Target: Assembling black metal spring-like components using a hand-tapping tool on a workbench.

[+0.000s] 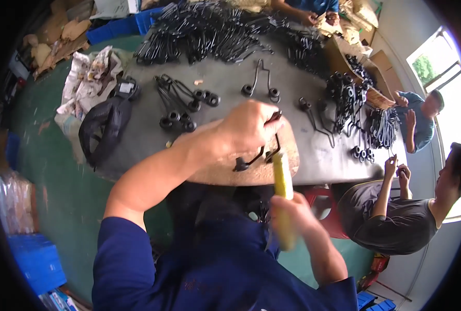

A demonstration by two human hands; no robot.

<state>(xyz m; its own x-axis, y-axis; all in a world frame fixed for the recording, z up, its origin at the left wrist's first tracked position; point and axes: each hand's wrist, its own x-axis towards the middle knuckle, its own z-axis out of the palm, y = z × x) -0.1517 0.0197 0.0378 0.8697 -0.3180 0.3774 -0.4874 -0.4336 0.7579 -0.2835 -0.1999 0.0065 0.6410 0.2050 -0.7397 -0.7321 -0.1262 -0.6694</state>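
My left hand [248, 124] is closed round the upper end of a black bent metal rod [278, 140]. A round black bushing [240, 165] sits at a lower end of the rod, over a worn brown board [209, 173] at the table's near edge. My right hand [295, 207] grips a yellow-handled tool [282, 179], which stands nearly upright with its top beside the rod. Blur and overlap hide the tool's head. Beyond my left hand lies another bent rod [262, 78] with two bushings.
Bent rods [199, 31] are heaped across the table's far side. Several bushed rods [176, 103] lie left, one rod [318, 122] right. A cardboard box [339, 57] of parts stands at far right. Co-workers [396, 212] work along the right and far sides. A black bag [106, 129] hangs at left.
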